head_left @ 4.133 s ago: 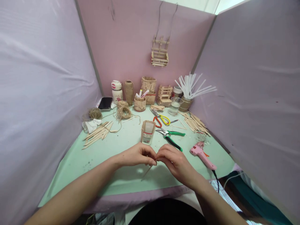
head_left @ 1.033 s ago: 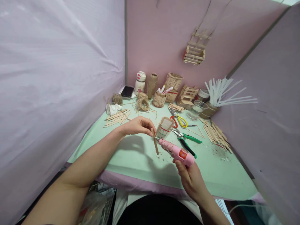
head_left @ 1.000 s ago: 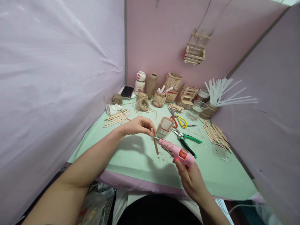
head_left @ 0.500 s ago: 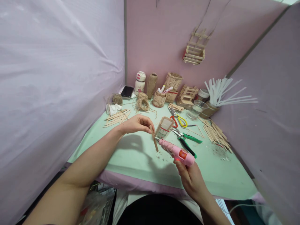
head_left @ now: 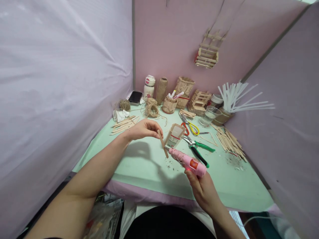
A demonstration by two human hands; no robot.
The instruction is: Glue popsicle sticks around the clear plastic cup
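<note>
My left hand [head_left: 143,129] pinches the top end of a wooden craft stick [head_left: 162,144], which slants down towards the right above the green table [head_left: 139,166]. My right hand [head_left: 201,189] grips a pink glue gun [head_left: 188,161] from below. Its nozzle points left and touches the stick's lower end. Just behind the stick stands a small clear cup partly clad in wooden sticks [head_left: 174,135].
Green-handled pliers [head_left: 198,149] and red-and-yellow scissors [head_left: 188,126] lie right of the cup. Loose stick piles lie at the left [head_left: 124,123] and right [head_left: 229,141]. Twine coils [head_left: 151,109], jars, a phone [head_left: 136,97] and white straws [head_left: 239,98] line the back. Purple walls enclose the table.
Since four seconds ago my right hand has picked up the glue gun and the view has shifted left. In the last second the stick rose slightly and the nozzle slid to its lower end.
</note>
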